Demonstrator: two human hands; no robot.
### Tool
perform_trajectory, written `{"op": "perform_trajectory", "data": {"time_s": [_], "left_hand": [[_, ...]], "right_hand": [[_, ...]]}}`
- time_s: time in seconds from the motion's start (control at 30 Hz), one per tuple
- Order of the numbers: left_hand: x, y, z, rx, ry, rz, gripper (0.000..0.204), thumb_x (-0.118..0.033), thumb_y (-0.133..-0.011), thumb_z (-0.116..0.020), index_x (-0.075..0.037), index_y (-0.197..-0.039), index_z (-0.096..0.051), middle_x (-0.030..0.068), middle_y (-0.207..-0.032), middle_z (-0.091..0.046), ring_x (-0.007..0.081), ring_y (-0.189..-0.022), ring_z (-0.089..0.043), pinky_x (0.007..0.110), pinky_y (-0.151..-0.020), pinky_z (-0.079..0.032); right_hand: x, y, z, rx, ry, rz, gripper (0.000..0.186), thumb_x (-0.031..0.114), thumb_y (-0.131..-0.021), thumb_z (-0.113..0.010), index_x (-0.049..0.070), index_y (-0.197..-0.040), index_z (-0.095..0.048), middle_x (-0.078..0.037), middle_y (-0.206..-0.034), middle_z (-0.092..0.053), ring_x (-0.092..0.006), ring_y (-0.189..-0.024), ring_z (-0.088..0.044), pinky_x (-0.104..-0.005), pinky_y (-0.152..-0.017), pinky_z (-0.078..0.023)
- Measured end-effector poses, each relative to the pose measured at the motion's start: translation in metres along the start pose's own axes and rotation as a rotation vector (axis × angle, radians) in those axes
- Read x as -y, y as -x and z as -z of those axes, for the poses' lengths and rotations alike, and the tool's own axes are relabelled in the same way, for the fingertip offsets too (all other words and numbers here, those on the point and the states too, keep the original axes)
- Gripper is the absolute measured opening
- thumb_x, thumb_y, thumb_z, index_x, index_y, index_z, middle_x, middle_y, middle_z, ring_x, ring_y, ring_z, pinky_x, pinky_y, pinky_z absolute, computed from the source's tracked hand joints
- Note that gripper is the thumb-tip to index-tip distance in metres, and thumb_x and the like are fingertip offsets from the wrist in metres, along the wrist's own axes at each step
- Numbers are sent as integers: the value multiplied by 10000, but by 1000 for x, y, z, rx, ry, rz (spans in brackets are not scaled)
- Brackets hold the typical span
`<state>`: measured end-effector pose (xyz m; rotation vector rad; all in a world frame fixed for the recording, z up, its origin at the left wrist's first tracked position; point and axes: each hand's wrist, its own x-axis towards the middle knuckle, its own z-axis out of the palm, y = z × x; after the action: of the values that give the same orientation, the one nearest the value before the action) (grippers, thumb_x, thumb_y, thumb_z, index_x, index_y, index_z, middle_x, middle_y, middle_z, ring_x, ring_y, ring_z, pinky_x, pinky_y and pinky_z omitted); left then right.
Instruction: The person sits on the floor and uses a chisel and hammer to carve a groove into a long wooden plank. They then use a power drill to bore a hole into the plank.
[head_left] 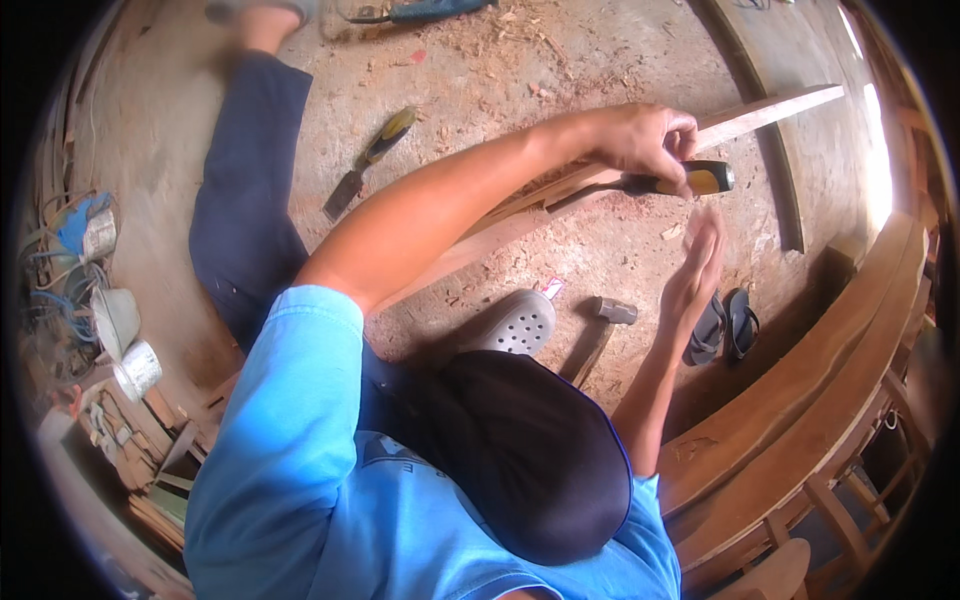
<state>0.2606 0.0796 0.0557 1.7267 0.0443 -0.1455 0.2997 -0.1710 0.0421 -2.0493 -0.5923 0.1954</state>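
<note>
My left hand (655,145) grips a chisel (715,178) with a yellow and black handle, held almost level, its dark blade resting along a long pale wooden board (760,110) that runs diagonally beneath my arm. My right hand (700,255) is open just below the handle, fingers extended and slightly blurred, apart from it. A second chisel (390,135) lies on the floor left of the board. A hammer (615,311) lies below the board, head upward in the picture, its handle partly hidden by my cap.
My leg (240,170) stretches along the left. A grey clog (515,320) sits below the board, dark flip-flops (740,320) at the right. Long planks (790,390) line the right side, a dark rail (770,150) crosses behind, a power tool (420,10) lies at the top, and containers (110,320) crowd the left.
</note>
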Motion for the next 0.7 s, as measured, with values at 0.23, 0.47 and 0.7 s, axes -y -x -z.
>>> {"op": "perform_trajectory", "data": {"time_s": [0.23,0.47,0.7], "left_hand": [[21,-21,-14,181,93,-16,466,-283,-835,-743,-10,-1183,-594,76,-916,-682,154,-768,-651,302,-652,-568],[21,-23,-31,55,469,-93,343,-178,-861,-811,17,-1088,-645,82,-837,-677,156,-690,-642,276,-594,-546],[21,-18,-33,40,381,-56,397,-278,-811,-908,-40,-993,-647,11,-824,-641,107,-726,-639,234,-616,-554]], "right_hand": [[-109,186,31,135,529,-595,517,388,-900,-799,-29,-1132,-600,-178,-965,-620,-313,-895,-608,-444,-808,-495],[-150,204,35,221,505,-543,320,205,-878,-732,-44,-1015,-583,-149,-829,-600,-299,-739,-601,-416,-719,-505],[-72,135,49,176,32,-948,143,193,-931,-680,80,-927,-592,18,-650,-542,-62,-489,-473,-254,-425,-398]]}}
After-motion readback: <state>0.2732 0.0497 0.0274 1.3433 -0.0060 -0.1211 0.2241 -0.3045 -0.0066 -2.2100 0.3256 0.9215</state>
